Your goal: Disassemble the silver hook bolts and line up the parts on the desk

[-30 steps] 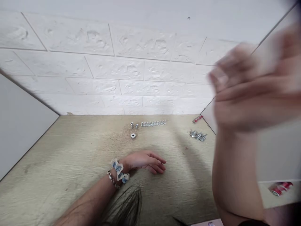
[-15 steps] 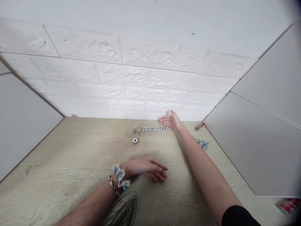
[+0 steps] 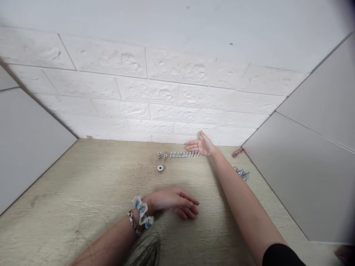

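Observation:
A row of several small silver screws (image 3: 184, 154) stands on the wooden board near the wall. My right hand (image 3: 203, 145) reaches to the right end of this row, open, fingers pointing left and thumb up; nothing is in it. Left of the row are two silver threaded inserts (image 3: 159, 155). In front of them is a round silver flanged piece (image 3: 160, 168) with a dark hole. My left hand (image 3: 177, 202) rests nearer to me, palm down, fingers loosely spread and holding nothing. Its wrist wears a blue and white scrunchie (image 3: 142, 211) and a chain bracelet (image 3: 133, 221).
A loose pile of silver bolts (image 3: 243, 173) lies right of my right forearm. Behind it, a small red and silver object (image 3: 237, 152) sits by the corner. White brick-patterned wall (image 3: 163, 111) closes the back; grey panels (image 3: 285, 177) flank both sides.
My right hand has shifted slightly left along the back of the screw row. The left hand stays in place. The view has tilted a little.

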The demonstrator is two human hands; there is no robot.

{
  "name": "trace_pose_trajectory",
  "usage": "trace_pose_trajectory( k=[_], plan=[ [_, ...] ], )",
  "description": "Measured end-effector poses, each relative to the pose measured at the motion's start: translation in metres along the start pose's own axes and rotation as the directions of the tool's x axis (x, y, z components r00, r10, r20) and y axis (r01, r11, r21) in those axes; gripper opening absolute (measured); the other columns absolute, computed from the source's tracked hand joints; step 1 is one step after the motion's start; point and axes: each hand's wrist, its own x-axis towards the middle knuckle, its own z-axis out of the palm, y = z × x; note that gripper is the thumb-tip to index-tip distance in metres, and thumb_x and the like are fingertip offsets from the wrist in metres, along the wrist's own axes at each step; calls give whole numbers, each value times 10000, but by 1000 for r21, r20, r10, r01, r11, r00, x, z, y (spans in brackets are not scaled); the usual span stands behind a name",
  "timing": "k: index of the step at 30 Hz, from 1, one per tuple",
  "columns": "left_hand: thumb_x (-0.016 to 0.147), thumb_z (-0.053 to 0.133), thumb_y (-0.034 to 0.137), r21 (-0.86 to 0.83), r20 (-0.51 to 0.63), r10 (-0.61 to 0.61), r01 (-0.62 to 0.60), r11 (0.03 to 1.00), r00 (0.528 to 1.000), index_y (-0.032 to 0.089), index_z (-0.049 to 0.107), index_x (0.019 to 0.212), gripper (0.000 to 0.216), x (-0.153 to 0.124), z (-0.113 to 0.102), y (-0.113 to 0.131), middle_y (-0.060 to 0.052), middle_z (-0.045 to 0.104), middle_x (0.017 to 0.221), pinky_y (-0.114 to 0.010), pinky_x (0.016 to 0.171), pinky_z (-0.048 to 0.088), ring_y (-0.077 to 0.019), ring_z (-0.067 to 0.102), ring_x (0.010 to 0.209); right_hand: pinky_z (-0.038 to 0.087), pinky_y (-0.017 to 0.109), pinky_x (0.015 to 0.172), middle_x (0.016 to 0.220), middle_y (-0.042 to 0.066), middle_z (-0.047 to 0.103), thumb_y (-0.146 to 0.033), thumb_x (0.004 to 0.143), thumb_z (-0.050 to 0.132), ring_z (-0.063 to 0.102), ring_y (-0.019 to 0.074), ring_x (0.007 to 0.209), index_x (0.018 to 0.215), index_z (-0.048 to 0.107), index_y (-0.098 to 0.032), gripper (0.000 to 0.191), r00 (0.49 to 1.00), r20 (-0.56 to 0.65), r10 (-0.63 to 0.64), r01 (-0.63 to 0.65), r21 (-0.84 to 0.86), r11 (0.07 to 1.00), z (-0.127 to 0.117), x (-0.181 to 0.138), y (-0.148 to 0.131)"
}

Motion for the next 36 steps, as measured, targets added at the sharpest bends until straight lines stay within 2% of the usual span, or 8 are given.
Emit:
trace_pose_trajectory(
  k=[5, 11, 20, 28, 36],
  plan=[
    [634, 730, 309, -3, 1, 2, -2, 1000, 1000, 142, 653, 984, 395, 0, 0, 0, -80, 689, 911, -315, 787, 439, -163, 640, 825, 513, 332, 792, 899, 218, 691, -694, 815, 52, 679, 235, 851, 957, 653, -32, 905, 1000, 11, 21, -21, -13, 1000, -2, -1, 2],
    [653, 718, 293, 7, 4, 4, -4, 1000, 1000, 144, 651, 999, 382, 0, -1, 0, -79, 691, 917, -314, 793, 441, -163, 643, 833, 526, 278, 643, 916, 209, 693, -686, 823, 63, 684, 221, 814, 982, 648, -36, 889, 999, 15, 33, -33, -22, 999, 3, -4, 1],
    [656, 714, 294, 3, 6, 9, -9, 1000, 1000, 149, 654, 995, 373, 1, -1, -1, -78, 694, 912, -313, 791, 447, -166, 647, 830, 507, 250, 530, 945, 201, 691, -702, 816, 93, 679, 184, 676, 1016, 637, -60, 865, 996, 45, 73, -72, -29, 997, 2, -2, 3],
    [626, 746, 326, -4, 33, -4, 4, 1000, 999, 157, 649, 1016, 435, 3, -5, -3, -79, 686, 943, -312, 783, 450, -171, 647, 843, 508, 211, 561, 849, 175, 708, -655, 846, 73, 676, 164, 682, 998, 642, -71, 829, 998, 21, 56, -53, -95, 994, 11, -4, 0],
    [596, 767, 333, 24, 17, 2, -3, 1000, 1000, 160, 645, 1027, 480, 3, -3, -2, -76, 684, 937, -299, 753, 447, -169, 646, 832, 485, 192, 525, 861, 153, 711, -662, 846, 101, 654, 136, 621, 1003, 630, -92, 794, 994, 64, 84, -76, -120, 990, 11, -3, -1]
  ],
)
